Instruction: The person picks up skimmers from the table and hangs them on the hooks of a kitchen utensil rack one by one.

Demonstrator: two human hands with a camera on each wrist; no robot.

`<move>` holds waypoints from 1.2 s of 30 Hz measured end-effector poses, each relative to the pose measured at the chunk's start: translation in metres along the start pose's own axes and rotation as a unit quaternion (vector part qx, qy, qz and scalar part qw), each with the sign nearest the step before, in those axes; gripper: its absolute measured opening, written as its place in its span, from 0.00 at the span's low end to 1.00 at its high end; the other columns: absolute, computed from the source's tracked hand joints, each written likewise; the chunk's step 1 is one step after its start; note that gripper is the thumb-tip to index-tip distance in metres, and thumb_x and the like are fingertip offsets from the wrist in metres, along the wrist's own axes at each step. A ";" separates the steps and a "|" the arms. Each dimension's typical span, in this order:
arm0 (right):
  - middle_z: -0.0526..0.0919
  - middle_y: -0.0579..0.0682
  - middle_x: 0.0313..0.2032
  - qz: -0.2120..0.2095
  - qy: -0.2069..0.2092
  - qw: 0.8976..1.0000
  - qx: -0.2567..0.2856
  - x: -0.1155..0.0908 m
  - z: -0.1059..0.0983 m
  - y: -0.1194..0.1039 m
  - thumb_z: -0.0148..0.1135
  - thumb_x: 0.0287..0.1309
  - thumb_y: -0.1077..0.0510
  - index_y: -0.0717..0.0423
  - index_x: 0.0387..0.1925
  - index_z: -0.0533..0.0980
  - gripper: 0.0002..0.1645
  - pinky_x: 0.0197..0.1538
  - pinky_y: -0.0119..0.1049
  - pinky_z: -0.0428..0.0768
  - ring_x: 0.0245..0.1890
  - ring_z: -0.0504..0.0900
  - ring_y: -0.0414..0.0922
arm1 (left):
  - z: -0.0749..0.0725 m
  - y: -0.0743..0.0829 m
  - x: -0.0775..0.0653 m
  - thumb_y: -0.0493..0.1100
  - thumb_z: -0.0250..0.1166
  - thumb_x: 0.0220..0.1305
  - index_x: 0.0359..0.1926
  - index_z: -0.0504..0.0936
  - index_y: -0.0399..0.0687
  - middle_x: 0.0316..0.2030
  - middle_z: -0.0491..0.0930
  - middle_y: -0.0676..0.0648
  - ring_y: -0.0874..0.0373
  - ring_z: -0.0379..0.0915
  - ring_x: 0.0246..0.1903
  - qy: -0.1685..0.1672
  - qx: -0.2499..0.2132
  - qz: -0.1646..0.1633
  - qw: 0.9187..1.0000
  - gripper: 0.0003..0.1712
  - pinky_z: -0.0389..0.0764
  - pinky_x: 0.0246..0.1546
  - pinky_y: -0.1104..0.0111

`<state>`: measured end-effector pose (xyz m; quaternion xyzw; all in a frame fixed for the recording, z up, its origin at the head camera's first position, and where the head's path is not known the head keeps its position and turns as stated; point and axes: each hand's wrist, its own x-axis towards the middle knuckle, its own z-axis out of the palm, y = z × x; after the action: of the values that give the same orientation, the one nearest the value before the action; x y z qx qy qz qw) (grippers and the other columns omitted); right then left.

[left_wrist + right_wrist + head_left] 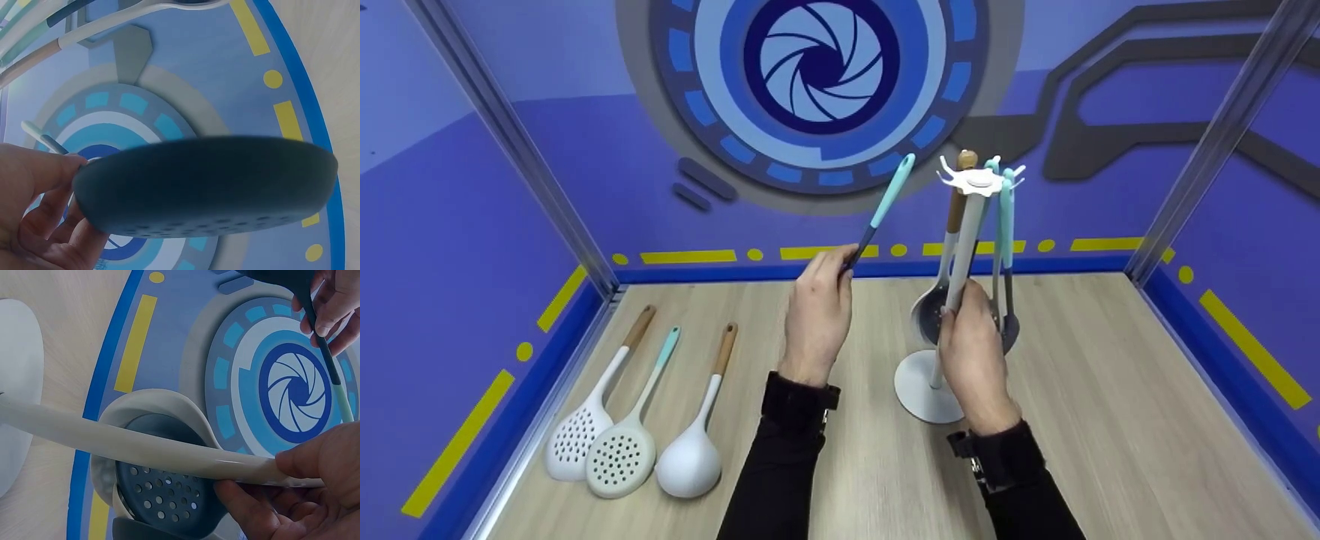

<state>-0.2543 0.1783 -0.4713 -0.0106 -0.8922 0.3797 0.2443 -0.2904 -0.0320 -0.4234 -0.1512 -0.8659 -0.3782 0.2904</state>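
Black sleeves [769,476] meet black wristbands [1011,459] with silvery fittings [977,470].

From here I can see the right hand [326,495] wrapped about a pale pole [140,444], thumb on one side and fingers on the other. The pole slants across to a white round base [19,360], cut off by the edge of view, with wood-grain worktop [67,332] beside it. Just behind the pole sits a dark perforated utensil [185,489], nested against a pale utensil [154,399]; another dark piece [140,530] pokes in below. Over in the top corner, the left hand [340,309] pinches a dark, mint-ended utensil [329,360], its head partly out of sight, before a blue wall emblem [298,388].
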 end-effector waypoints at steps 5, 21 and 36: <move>0.81 0.74 0.69 0.008 -0.011 1.000 -0.005 0.000 0.000 -0.001 0.55 0.89 0.68 0.72 0.83 0.63 0.30 0.66 0.69 0.90 0.69 0.88 0.72 | 0.001 0.004 0.002 0.30 0.66 0.87 0.71 0.89 0.44 0.61 0.93 0.40 0.45 0.93 0.64 0.003 -0.004 0.007 1.000 0.20 0.95 0.65 0.56; 0.82 0.74 0.69 0.006 -0.012 1.000 0.001 0.000 -0.001 -0.001 0.55 0.89 0.69 0.72 0.83 0.64 0.30 0.68 0.69 0.90 0.70 0.88 0.72 | 0.006 0.016 0.006 0.30 0.62 0.89 0.74 0.86 0.42 0.62 0.91 0.39 0.45 0.92 0.64 -0.015 -0.034 0.016 0.999 0.20 0.94 0.67 0.59; 0.82 0.74 0.69 0.004 -0.011 1.000 0.006 0.000 -0.002 -0.001 0.55 0.89 0.68 0.72 0.83 0.63 0.30 0.69 0.69 0.89 0.71 0.87 0.71 | 0.010 0.025 0.007 0.29 0.62 0.88 0.73 0.86 0.41 0.62 0.91 0.40 0.46 0.92 0.64 -0.014 -0.036 0.041 0.998 0.21 0.94 0.67 0.59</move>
<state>-0.2531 0.1789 -0.4695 -0.0082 -0.8927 0.3857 0.2331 -0.2882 -0.0080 -0.4103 -0.2019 -0.8488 -0.3950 0.2879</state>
